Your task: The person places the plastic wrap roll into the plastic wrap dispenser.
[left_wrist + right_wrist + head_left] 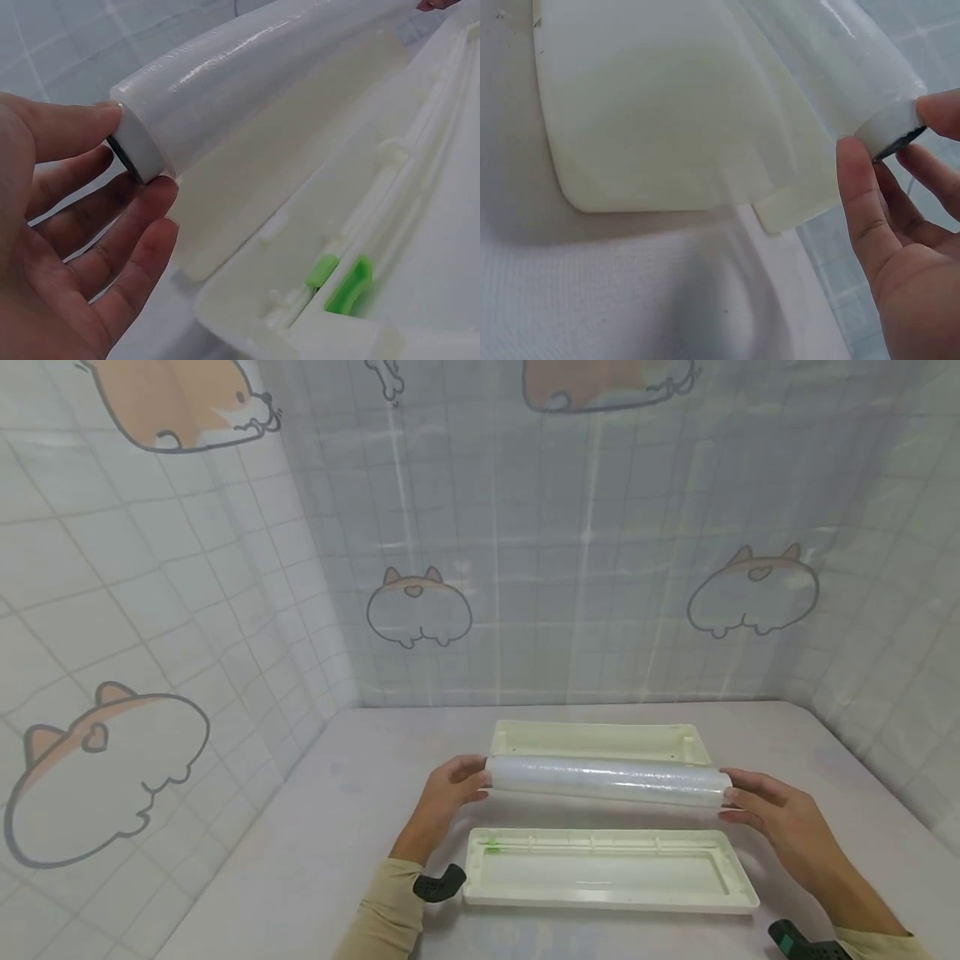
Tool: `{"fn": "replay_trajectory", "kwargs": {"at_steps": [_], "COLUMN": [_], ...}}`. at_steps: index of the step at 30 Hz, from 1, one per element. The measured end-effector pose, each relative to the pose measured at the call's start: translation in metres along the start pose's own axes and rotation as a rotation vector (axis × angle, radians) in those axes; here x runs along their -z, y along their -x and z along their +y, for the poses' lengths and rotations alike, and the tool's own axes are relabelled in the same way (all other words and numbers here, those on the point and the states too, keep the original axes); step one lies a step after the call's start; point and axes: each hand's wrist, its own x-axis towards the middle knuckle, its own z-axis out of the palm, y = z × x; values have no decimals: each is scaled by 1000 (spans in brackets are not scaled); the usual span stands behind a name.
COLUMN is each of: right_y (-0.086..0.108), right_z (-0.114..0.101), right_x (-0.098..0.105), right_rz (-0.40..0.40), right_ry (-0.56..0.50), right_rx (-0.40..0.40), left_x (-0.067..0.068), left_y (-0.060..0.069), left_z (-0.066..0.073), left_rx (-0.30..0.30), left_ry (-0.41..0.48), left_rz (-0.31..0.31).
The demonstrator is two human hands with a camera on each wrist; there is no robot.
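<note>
Beige left sleeve (381, 912) lies nearest. Left grip (452, 783) and right grip (780, 817) each pinch one end of the film roll (607, 779), raised above the bench (315, 843) before the far tray (592, 740). Expected handling: moderately light, stiff, slick-surfaced; hold by the core (141, 142) ends.

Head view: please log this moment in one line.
roll: both ends held; left hand: pinching; right hand: pinching; near tray: on table; far tray: behind roll
</note>
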Motion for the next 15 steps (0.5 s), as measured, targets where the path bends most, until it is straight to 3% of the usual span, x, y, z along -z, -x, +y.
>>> {"fn": "replay_trajectory", "kwargs": {"at_steps": [6,15], "right_y": [-2,-10], "right_z": [-4,-11], "right_x": [3,6], "right_rz": [-2,-60], "right_ry": [-61,-201], "right_rx": [65,114], "left_x": [-3,-1], "left_y": [-3,-10], "left_z": [5,17], "left_rx": [-28,-82], "left_ry": [14,-6], "left_rz": [-14,-87]}}
